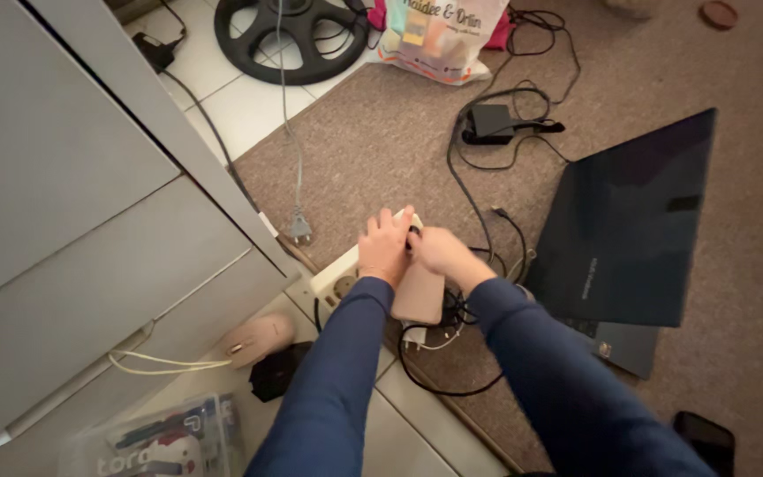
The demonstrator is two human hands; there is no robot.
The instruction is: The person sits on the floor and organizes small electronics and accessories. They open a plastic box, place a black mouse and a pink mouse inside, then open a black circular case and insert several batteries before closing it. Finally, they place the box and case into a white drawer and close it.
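Both hands at a white power strip (339, 281) on the floor, working a small black plug (414, 235).

Far left, clear plastic box (147, 442) with packets inside, near a beige mouse (258, 338). Left hand (387, 247) flat on the strip's end, fingers closed over it. Right hand (439, 250) pinched shut on the plug, touching the left. Beneath the wrists, a pink phone (420, 296) amid tangled cables. Rightwards, dark laptop (633, 234) lying open on brown carpet (373, 132).

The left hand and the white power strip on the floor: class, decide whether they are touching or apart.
Touching. The head view shows the left hand lying on top of the white power strip, its fingers curled over the strip's far end with no gap visible.
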